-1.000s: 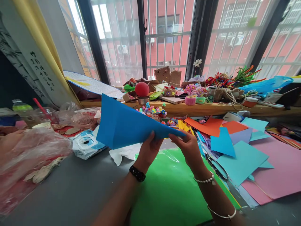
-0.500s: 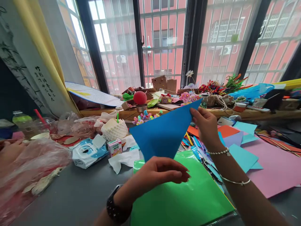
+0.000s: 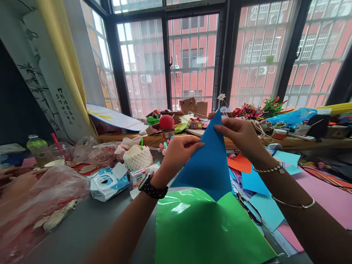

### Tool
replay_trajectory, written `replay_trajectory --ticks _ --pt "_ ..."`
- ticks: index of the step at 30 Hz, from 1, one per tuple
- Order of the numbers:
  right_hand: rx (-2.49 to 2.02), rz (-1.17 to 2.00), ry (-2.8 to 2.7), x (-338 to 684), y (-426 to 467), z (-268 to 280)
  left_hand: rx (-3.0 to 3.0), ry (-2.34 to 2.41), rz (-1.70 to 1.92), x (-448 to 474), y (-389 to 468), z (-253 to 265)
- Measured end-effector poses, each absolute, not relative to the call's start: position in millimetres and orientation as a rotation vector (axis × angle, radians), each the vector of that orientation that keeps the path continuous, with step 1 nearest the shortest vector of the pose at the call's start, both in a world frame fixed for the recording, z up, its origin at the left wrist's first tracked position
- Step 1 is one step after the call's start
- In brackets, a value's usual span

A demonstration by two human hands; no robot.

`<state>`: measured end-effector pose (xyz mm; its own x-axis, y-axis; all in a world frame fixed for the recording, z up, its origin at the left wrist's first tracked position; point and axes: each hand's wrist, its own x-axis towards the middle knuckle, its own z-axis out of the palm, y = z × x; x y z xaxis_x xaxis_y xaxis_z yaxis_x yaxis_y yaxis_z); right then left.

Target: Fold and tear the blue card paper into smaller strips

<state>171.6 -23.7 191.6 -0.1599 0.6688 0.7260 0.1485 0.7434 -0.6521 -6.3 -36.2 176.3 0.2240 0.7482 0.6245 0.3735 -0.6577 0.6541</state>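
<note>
A sheet of blue paper (image 3: 209,165) hangs upright in front of me, one corner pointing up and another down. My right hand (image 3: 239,135) pinches its upper right edge between thumb and fingers. At the paper's left edge, my left hand (image 3: 183,152) is closed with thumb and fingertips on the edge. Below the paper's lower corner lies a glossy green sheet pack (image 3: 192,234) on the grey table.
Coloured paper sheets, including a pink sheet (image 3: 324,198) and an orange piece (image 3: 242,163), lie at right near scissors (image 3: 251,211). Wet wipes (image 3: 110,181), a small box (image 3: 137,177) and a coconut (image 3: 137,157) stand left. Another person's hand (image 3: 20,190) is at far left.
My left hand has risen from below the blue paper to its left edge and closed on it. The paper has turned so one corner points up. My view has tilted up slightly.
</note>
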Motion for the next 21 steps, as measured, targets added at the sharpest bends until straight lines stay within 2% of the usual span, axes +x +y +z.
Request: replay_trajectory --ticks 12,21 --pt "-1.015 0.45 -1.825 166 -36 170 1.609 0.818 1.494 -7 -30 164" --pt "-0.992 0.677 -1.81 170 -33 169 1.523 0.827 1.425 -8 -31 162"
